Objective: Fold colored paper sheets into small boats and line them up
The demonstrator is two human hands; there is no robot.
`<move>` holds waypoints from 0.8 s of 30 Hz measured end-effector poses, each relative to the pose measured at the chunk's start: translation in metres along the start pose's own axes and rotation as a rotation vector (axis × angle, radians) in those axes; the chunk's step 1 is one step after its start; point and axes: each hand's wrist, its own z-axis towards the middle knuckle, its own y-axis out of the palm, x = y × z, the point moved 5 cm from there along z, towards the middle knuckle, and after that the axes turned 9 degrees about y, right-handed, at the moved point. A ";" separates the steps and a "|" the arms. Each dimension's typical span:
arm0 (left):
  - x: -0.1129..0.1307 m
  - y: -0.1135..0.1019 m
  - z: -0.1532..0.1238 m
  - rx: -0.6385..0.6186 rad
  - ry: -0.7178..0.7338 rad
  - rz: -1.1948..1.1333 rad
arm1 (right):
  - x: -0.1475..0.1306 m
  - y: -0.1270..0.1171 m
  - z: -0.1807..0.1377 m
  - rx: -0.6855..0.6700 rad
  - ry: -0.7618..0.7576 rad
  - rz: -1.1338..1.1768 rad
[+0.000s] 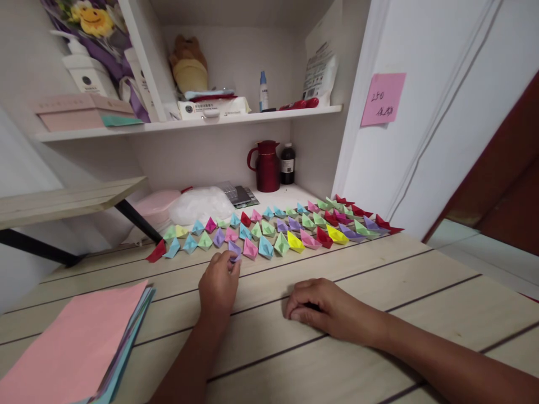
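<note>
My left hand (219,283) reaches to the front row of small folded paper boats, its thumb and fingertips pinched on a purple paper boat (234,250). Just right of that boat sit a pink paper boat (250,249) and a blue paper boat (265,247), both upright on the table. Several rows of boats in many colours run across the back, out to a red paper boat (388,224) at the right. My right hand (314,306) rests on the wooden table (269,353) with its fingers curled and nothing visible in them.
A stack of coloured paper (76,342), pink on top, lies at the left front. Behind the boats are a clear plastic bag (202,205), a red jug (268,166) and a dark bottle (287,164). A small raised shelf (71,199) stands at left; a pink note (383,99) is on the wall.
</note>
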 end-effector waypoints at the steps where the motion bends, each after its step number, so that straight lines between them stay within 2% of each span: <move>1: 0.000 0.000 0.000 -0.001 0.004 0.002 | 0.000 0.000 0.000 0.001 0.001 0.000; 24: 0.000 0.002 0.001 -0.020 0.013 0.005 | 0.001 -0.001 0.000 0.011 0.003 0.006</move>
